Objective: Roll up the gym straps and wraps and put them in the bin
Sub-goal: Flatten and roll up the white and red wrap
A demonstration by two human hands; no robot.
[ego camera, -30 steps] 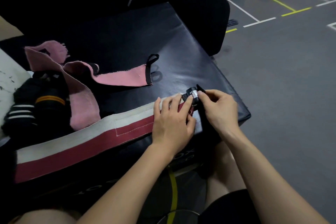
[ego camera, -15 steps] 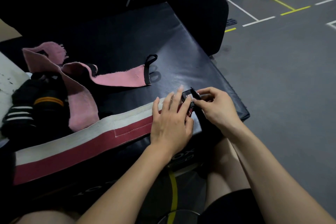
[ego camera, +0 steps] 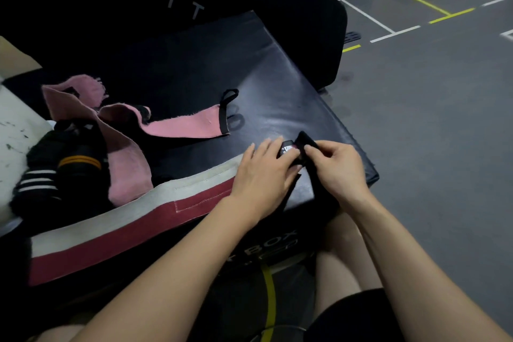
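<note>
A long red and white wrap [ego camera: 144, 212] lies along the front edge of a black padded box [ego camera: 277, 97]. At its right end sits a small black roll with a label [ego camera: 288, 148], and a black tail hangs down the box's front. My left hand [ego camera: 263, 175] presses the wrap's end and pinches the roll. My right hand [ego camera: 337, 168] pinches the black strap end against the roll. A pink wrap [ego camera: 183, 128] with a black loop lies behind. No bin is recognisable.
A pile of dark straps with white and orange stripes [ego camera: 55, 169] lies at the left, beside a white surface [ego camera: 14, 141]. A tall black pad marked FIT [ego camera: 172, 3] stands behind. Grey gym floor with painted lines [ego camera: 430, 78] stretches to the right.
Both hands have worked at the wrap's right end; the right fingers shifted from beside the roll to pinching the black strap on top of it. The roll stays in place.
</note>
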